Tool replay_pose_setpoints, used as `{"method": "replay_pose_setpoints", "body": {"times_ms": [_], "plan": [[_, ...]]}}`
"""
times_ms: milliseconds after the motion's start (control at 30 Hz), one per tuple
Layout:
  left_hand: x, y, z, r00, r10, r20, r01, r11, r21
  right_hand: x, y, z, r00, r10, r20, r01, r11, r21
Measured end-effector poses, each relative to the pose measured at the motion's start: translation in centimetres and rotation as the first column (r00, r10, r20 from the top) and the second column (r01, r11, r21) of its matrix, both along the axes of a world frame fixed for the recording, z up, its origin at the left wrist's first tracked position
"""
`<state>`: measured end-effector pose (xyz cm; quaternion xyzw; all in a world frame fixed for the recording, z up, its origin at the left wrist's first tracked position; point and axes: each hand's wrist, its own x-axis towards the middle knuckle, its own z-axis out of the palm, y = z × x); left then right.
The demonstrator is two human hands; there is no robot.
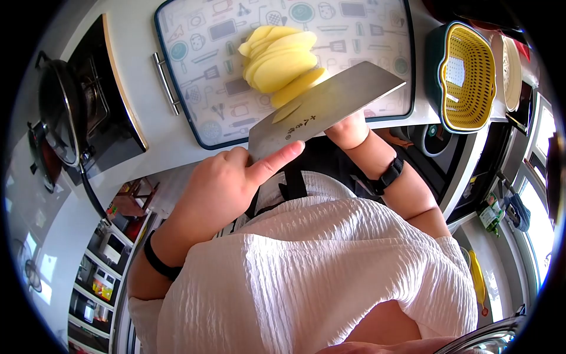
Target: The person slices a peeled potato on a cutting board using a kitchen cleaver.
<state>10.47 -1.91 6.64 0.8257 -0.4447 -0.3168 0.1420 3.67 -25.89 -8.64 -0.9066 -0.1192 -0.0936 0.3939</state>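
My left hand (215, 183) is wrapped round the handle end of a broad cleaver (336, 97), its thumb stretched along the flat of the blade. One thin slice (287, 113) appears to cling to the steel. Behind the blade is my right hand (349, 131), with its fingers hidden, so I cannot tell if they touch anything. Beyond the cleaver, a fanned pile of pale yellow slices, apparently potato (283, 59), lies on a patterned cutting board (194, 118) with a dark blue rim. The blade's upper edge overlaps the nearest piece (300, 85) in view.
A yellow basket nested in a dark teal one (466, 71) stands right of the board. On the left, a lidded dark pan (62, 112) sits by a black hob (115, 88), its handle reaching toward me. The white counter's front edge (171, 154) runs close to my hands.
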Motion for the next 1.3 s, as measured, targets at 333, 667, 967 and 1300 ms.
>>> {"method": "replay_pose_setpoints", "body": {"times_ms": [333,667,967,1300], "plan": [[0.4,-0.8,-0.1,1.0,-0.001,-0.016,0.001,1.0,0.011,-0.4,0.1,-0.4,0.999,-0.036,0.02,0.036,0.999,-0.032],[1.2,-1.4,-0.9,1.0,-0.012,-0.023,0.013,1.0,0.023,-0.9,-0.2,-0.5,0.999,0.003,0.044,-0.001,0.999,-0.054],[2.2,-2.0,-5.9,0.999,-0.006,0.033,0.008,0.998,-0.067,0.4,-0.1,0.3,0.986,0.003,0.164,-0.001,1.0,-0.01],[2.2,-0.4,-7.3,0.998,0.045,0.053,-0.032,0.973,-0.227,0.3,0.0,0.3,0.985,-0.005,0.17,0.005,1.0,-0.001]]}}
